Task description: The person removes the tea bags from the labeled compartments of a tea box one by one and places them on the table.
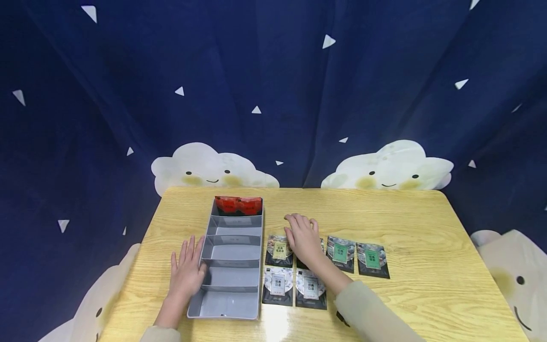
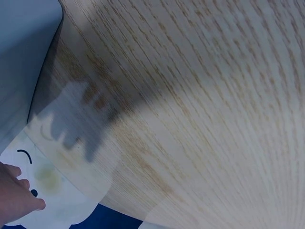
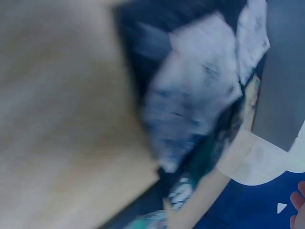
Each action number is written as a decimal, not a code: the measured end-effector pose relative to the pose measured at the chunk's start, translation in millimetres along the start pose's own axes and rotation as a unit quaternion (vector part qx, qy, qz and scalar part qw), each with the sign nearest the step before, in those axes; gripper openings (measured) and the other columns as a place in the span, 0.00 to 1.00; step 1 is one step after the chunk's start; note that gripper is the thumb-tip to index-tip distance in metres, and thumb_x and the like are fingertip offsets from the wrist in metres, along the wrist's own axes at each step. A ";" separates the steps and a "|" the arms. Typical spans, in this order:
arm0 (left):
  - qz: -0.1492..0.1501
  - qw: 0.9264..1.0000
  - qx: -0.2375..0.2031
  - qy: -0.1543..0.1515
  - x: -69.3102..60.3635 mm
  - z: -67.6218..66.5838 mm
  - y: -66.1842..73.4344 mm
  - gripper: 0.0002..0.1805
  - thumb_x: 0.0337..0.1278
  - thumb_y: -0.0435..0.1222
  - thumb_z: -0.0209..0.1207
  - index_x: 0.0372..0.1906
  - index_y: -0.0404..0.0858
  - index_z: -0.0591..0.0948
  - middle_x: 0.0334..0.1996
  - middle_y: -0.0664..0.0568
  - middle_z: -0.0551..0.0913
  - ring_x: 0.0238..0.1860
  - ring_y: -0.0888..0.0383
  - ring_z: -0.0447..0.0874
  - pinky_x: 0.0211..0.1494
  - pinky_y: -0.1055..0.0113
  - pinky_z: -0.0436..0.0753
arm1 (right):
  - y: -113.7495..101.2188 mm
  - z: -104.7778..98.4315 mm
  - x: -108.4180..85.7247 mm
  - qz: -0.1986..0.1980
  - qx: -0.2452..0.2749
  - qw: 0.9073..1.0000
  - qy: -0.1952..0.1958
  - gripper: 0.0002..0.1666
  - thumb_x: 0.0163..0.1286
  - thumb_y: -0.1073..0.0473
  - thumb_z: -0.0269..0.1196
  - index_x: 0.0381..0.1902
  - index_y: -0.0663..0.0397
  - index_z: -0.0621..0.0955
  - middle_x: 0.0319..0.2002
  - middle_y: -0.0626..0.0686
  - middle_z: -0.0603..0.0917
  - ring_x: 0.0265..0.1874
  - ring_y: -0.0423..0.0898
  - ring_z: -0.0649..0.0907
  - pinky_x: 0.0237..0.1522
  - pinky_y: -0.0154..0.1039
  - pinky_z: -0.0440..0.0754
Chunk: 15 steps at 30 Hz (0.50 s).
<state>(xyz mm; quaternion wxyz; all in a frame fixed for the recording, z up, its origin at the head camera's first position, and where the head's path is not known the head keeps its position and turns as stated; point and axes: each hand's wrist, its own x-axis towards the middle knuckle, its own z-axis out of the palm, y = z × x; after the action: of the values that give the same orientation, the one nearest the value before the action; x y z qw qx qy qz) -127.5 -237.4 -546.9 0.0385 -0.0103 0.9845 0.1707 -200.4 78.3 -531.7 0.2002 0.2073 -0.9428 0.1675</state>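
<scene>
In the head view a grey divided box (image 1: pixel 231 278) stands left of the middle, two red packets (image 1: pixel 238 205) upright in its far compartment. My left hand (image 1: pixel 186 270) lies against the box's left side, fingers extended. Over the packets on the table hovers my right hand (image 1: pixel 304 237), fingers slightly bent, with nothing visible in it; it partly covers a packet beneath. A yellow-labelled packet (image 1: pixel 279 251) lies to its left, and green-labelled packets (image 1: pixel 340 254) lie to its right. Nearer the front are two white-labelled packets (image 1: pixel 278 286).
The wooden table (image 1: pixel 419 228) extends to the right of the packets. A dark blue curtain (image 1: pixel 273 95) with white clouds and triangles hangs behind and beside it. A small dark object (image 1: pixel 342 319) shows partly by the right sleeve.
</scene>
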 end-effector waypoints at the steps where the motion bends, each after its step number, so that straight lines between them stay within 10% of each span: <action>1: 0.000 1.000 0.001 0.000 -0.3 0.1 0.0 0.37 0.58 0.37 0.47 0.72 0.41 0.48 0.71 0.39 0.43 0.70 0.39 0.36 0.67 0.40 0.33 | -2.2 0.6 6.2 -0.002 -0.001 1.000 -0.006 0.17 0.66 0.55 0.57 0.53 0.50 0.74 0.48 0.51 0.76 0.47 0.50 0.74 0.48 0.52 0.65; 15: -0.003 1.000 -0.001 0.004 -0.6 1.4 -0.3 0.37 0.57 0.37 0.47 0.72 0.42 0.48 0.71 0.38 0.43 0.70 0.40 0.36 0.67 0.40 0.33 | -29.1 24.5 68.1 -0.028 -0.030 0.996 -0.076 0.22 0.68 0.52 0.54 0.59 0.48 0.71 0.54 0.49 0.74 0.53 0.47 0.73 0.52 0.49 0.66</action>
<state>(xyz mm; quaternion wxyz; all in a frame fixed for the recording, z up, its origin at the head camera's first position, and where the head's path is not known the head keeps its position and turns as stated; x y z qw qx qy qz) -126.8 -237.2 -548.3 0.0351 -0.0135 0.9844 0.1718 -251.4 21.4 -515.7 0.1387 0.2393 -0.9538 0.1174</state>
